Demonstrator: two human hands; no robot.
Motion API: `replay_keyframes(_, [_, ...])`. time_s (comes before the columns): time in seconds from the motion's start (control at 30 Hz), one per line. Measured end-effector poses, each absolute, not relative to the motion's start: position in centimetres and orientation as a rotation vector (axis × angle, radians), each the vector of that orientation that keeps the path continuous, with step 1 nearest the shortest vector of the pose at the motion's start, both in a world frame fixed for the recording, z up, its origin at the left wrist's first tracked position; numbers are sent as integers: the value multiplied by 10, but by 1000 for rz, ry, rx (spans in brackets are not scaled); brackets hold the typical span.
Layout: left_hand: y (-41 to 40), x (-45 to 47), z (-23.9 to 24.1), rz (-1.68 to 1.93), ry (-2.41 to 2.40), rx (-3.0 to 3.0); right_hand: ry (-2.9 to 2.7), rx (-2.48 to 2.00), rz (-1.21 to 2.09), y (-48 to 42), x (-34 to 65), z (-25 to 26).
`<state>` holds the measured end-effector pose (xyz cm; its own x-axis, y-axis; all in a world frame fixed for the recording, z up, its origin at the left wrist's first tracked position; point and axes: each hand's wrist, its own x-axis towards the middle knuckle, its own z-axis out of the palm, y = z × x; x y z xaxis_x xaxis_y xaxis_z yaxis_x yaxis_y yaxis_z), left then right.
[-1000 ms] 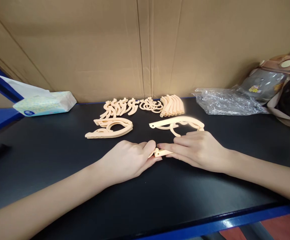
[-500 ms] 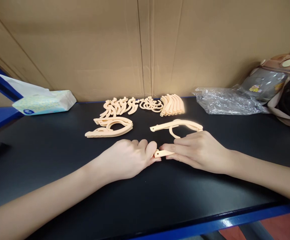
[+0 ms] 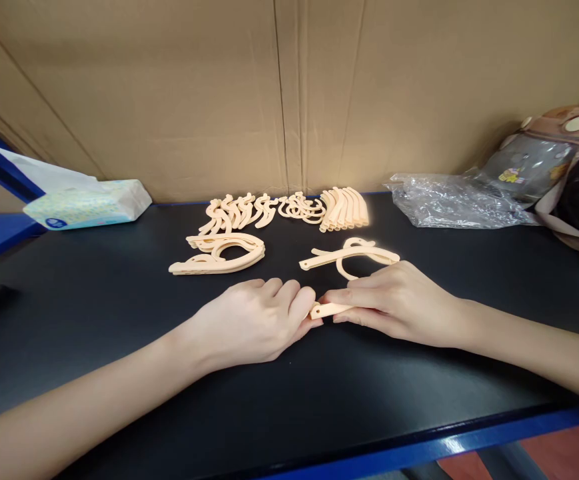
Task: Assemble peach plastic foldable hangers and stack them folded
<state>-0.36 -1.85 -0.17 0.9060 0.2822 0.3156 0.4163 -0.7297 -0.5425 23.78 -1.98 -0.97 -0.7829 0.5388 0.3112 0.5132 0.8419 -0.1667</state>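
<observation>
R hand (image 3: 399,307) is holding a hanger (image 3: 352,253) in its grip, mid-bench (image 3: 289,407), btwn. front & back edges. L hand (image 3: 262,320) grip is pinching a small pc. (image 3: 314,306), mostly hidden, at the hanger's near arm (image 3: 332,309). Stacked hangers (image 3: 229,266) are lying nearer the back edge, w/ loose pcs. (image 3: 344,210) lining it; tissue pack (image 3: 89,205) is sitting by back-left corner.

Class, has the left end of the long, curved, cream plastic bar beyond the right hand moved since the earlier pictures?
Yes. The bar has dipped at that end, lower in view against the tan cardboard wall.
</observation>
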Motion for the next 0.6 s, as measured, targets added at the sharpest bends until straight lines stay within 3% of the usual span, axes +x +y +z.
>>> replay_keyframes(0.6, [-18, -1, -3, -324, -532, -2497, -2675, -767, -215, -21, 235, -10])
